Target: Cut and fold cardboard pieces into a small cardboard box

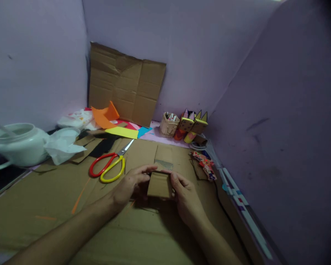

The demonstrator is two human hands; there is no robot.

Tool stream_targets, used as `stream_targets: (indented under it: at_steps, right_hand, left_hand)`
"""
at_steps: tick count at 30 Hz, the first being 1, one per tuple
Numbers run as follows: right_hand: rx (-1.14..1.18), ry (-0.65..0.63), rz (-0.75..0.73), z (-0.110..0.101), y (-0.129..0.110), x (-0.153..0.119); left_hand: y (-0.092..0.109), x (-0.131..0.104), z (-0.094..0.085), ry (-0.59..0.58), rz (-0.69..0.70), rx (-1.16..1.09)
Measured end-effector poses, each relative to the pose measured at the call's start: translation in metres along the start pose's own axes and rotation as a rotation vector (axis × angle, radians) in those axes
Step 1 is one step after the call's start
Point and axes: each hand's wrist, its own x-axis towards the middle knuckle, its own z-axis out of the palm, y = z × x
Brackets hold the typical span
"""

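A small piece of brown cardboard [160, 185], folded up along its edges like a shallow tray, is held between both hands over the cardboard-covered table. My left hand [134, 184] grips its left side, fingers curled round the edge. On the opposite side my right hand [185, 191] has its thumb laid on the top right corner, the other fingers partly hidden behind. Scissors [110, 167] with one red and one yellow handle lie spread just beyond my left hand, blades pointing away.
At left stand a white pot [24, 145] and crumpled white plastic [64, 145]. Coloured paper [121, 131] lies at the back before a leaning cardboard sheet [127, 84]. A pen holder [169, 125] and cat-eared cardboard figures [193, 123] stand behind; a black cable [226, 213] runs along the right.
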Motion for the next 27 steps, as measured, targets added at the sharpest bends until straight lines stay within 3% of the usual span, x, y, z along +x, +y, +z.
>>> stream_targets:
  at_steps: [3, 6, 9, 17, 27]
  right_hand:
    - [0.058, 0.046, 0.015, 0.0003, -0.0009, 0.0011]
    - [0.12, 0.054, 0.015, 0.0004, -0.0022, 0.0009]
    - [0.113, 0.063, 0.012, -0.0004, -0.0018, 0.0004]
    - [0.093, 0.052, 0.025, -0.003, 0.0014, 0.0023]
    - [0.005, -0.092, -0.038, -0.0087, 0.0067, 0.0018]
  left_hand:
    - [-0.0015, -0.0019, -0.0014, 0.189, 0.105, 0.147]
    - [-0.003, -0.0023, 0.0011, 0.275, 0.289, 0.384]
    - [-0.0049, -0.0006, 0.0045, 0.278, 0.347, 0.475]
    - [-0.0079, 0.0006, 0.0063, 0.329, 0.353, 0.425]
    - [-0.0093, -0.0001, 0.004, 0.318, 0.42, 0.464]
